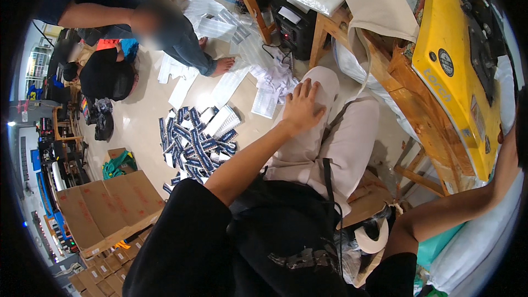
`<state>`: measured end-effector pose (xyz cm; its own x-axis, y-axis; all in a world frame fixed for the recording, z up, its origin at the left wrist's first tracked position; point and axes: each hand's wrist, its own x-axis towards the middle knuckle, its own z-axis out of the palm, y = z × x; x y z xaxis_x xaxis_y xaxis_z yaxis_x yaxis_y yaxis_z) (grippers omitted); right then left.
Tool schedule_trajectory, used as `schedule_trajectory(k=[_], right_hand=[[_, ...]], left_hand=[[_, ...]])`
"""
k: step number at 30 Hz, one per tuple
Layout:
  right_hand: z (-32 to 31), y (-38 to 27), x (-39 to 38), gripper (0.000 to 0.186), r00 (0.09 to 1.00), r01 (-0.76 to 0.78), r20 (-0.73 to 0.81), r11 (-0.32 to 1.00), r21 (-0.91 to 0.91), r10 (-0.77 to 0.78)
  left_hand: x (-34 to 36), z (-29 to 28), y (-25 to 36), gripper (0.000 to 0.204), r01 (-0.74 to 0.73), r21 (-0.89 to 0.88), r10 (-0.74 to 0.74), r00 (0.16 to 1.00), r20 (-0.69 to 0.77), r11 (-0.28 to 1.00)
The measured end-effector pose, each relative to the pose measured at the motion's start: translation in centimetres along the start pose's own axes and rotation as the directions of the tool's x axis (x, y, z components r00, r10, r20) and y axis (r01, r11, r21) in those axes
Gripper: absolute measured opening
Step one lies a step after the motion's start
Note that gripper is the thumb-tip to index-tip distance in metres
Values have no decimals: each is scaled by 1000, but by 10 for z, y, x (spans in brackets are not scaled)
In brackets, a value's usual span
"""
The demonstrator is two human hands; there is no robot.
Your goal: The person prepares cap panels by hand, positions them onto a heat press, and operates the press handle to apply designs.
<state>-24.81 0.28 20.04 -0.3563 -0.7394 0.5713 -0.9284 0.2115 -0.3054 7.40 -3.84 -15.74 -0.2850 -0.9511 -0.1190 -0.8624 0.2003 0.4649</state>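
Observation:
My left hand rests on my raised left knee in light beige trousers, fingers spread, holding nothing. My right arm reaches out to the far right, beside a yellow sewing machine. Its hand is mostly cut off by the dark rim, so its fingers and anything in them are hidden. Over the machine's left end drapes a beige cloth piece with a strip hanging down. On the floor left of my knee lies a heap of dark blue and white label strips.
White paper sheets lie beyond the heap, near a barefoot person in jeans. Another person in black crouches farther left. Cardboard boxes stand at left. The machine's wooden table and a black box-shaped device border the right side.

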Motion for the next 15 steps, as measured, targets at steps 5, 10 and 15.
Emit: schedule_trajectory(k=[5, 10, 15], right_hand=[[12, 14, 2, 52, 976, 136, -162, 988, -71, -146], [21, 39, -6, 50, 935, 291, -214, 957, 0, -284], [38, 43, -3, 51, 781, 419, -458, 900, -122, -425]], left_hand=[[15, 4, 6, 56, 12, -432, -87, 984, -153, 902], [33, -62, 86, 40, -127, -933, 41, 992, -120, 337], [70, -112, 147, 46, -174, -978, 5, 985, -175, 118]])
